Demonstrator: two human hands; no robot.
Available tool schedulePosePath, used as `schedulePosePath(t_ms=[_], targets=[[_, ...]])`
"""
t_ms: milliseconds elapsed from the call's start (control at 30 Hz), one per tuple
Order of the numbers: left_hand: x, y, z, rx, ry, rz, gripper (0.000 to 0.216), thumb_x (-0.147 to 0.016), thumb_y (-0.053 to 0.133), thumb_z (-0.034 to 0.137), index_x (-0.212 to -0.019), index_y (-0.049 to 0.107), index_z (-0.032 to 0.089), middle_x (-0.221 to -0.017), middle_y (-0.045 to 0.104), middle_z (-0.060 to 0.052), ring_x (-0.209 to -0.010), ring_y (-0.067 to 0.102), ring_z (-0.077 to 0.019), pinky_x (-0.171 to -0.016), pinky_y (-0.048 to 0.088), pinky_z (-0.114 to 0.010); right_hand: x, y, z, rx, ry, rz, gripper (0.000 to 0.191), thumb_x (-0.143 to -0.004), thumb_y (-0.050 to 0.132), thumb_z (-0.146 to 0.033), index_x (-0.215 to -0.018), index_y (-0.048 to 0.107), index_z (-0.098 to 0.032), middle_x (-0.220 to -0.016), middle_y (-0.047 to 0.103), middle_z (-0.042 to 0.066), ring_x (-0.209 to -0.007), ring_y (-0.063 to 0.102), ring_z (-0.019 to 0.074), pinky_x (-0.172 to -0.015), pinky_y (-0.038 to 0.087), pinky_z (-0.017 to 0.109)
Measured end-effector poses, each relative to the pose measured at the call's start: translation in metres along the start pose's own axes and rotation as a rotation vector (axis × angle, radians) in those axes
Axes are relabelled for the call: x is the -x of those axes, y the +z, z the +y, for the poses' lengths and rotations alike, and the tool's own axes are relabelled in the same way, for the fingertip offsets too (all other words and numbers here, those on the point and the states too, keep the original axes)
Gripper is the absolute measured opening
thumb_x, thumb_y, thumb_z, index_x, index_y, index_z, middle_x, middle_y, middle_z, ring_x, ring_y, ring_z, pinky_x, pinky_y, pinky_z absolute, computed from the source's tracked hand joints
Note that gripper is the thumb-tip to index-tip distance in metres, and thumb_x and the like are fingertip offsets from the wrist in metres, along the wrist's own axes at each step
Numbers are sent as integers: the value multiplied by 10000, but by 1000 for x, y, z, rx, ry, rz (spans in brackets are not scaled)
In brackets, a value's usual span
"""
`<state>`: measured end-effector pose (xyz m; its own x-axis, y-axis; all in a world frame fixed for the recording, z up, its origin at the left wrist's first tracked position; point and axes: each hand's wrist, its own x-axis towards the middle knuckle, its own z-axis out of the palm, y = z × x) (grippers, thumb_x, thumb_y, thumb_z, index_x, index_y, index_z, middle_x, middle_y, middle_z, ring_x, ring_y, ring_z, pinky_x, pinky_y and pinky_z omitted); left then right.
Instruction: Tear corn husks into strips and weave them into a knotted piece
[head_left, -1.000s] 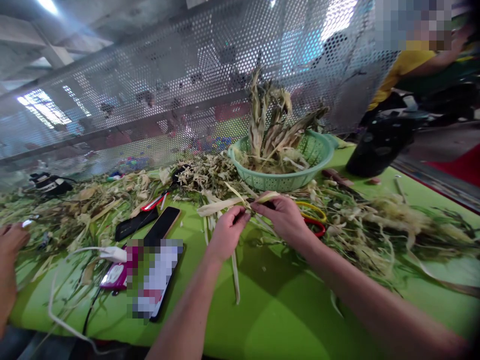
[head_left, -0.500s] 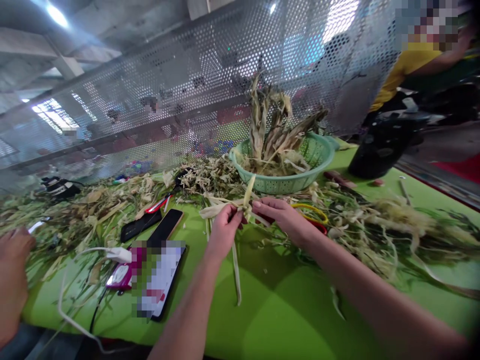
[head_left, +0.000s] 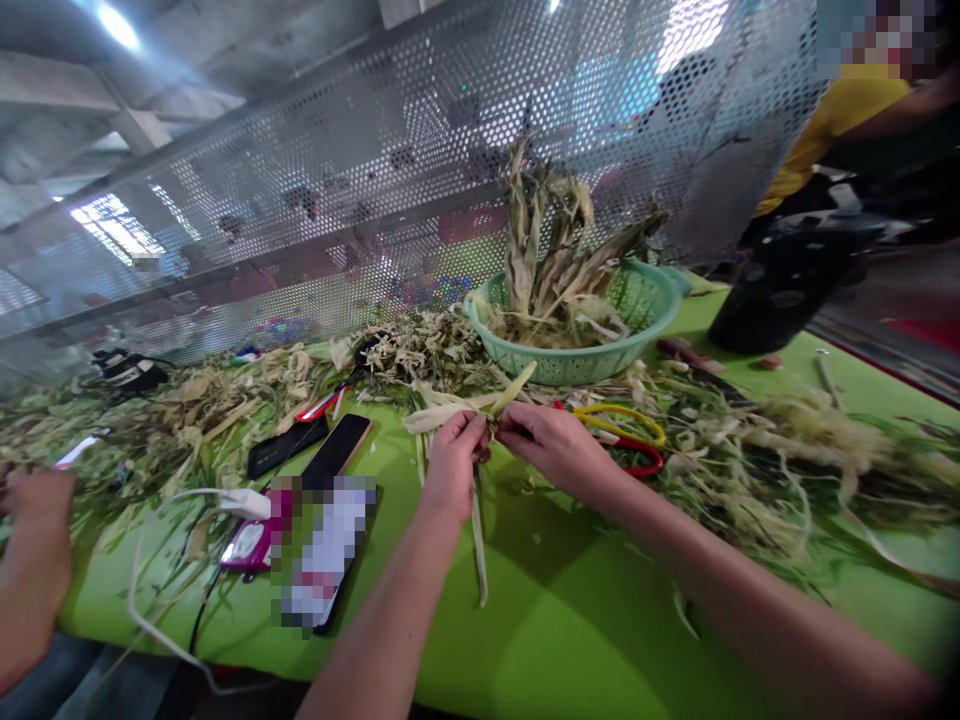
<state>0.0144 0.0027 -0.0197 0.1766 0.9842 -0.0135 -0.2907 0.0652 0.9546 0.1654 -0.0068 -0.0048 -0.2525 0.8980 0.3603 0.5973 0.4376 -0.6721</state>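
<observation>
Pale husk strips [head_left: 440,412] sit btwn two bare hands, just above the bench [head_left: 540,620], center of view; one long strip hangs toward the green top. L hand [head_left: 454,465]: closed, thumb & fingers pinching the strips. R hand [head_left: 551,445]: curled in, tips together on the strips' R side, grip partly hidden; a yellowish strip end pokes up btwn the hands.

Just R of the R hand, partly behind it: a yellow loop [head_left: 622,409] & a red loop [head_left: 654,464]. Beyond the hands, a mint-green basket [head_left: 570,362] w/ dried husks [head_left: 551,262] standing in it. To L: two dark phones, one blurred-screen phone, a magenta box [head_left: 251,542] w/ white plug. Loose plant scraps [head_left: 442,345] spread L & R. Black tumbler [head_left: 784,290] back R. Far L, another person's hand [head_left: 37,490]; its grip can't be told. Behind: perforated metal sheet [head_left: 337,200].
</observation>
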Motion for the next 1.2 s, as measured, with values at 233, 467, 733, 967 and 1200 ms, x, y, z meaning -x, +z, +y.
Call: schedulePosePath(t_ms=[233, 467, 733, 967, 1200], targets=[[0, -6, 8, -413, 101, -94, 228, -848, 567, 393, -803, 589, 171, -662, 492, 36, -612, 398, -99, -591, 305, -228, 2, -14, -7, -80, 37, 176, 143, -847, 583, -337, -805, 626, -207, -729, 639, 28, -648, 556, 172, -620, 389, 273], [4, -1, 5, -709, 193, -228, 228, -885, 513, 320, -918, 676, 164, -859, 664, -35, -792, 549, -168, -751, 407, -272, -2, -15, 5, -102, 37, 115, 100, -791, 639, -289, -815, 689, -206, -836, 681, 45, -761, 607, 192, -702, 429, 287], [5, -2, 4, -708, 178, -292, 238, -885, 524, 342, -871, 664, 151, -840, 649, -34, -785, 534, -157, -744, 406, -252, -4, -6, 10, -111, 91, 163, 62, -788, 581, -242, -748, 574, -195, -721, 623, 15, -671, 545, 162, -627, 385, 260], [7, -1, 2, -685, 198, -331, 208, -880, 541, 322, -810, 645, 156, -763, 591, -11, -756, 497, -140, -706, 384, -238, -2, -1, 10, -155, 111, 241, 91, -776, 591, -246, -714, 542, -200, -693, 582, 5, -648, 507, 157, -615, 377, 267], [2, -4, 3, -566, 164, -131, 247, -859, 573, 374, -944, 669, 163, -918, 605, -36, -834, 533, -148, -768, 423, -255, -3, -13, 6, -400, 132, 345, 170, -816, 606, -355, -873, 592, -196, -743, 581, 5, -668, 508, 147, -619, 402, 264]])
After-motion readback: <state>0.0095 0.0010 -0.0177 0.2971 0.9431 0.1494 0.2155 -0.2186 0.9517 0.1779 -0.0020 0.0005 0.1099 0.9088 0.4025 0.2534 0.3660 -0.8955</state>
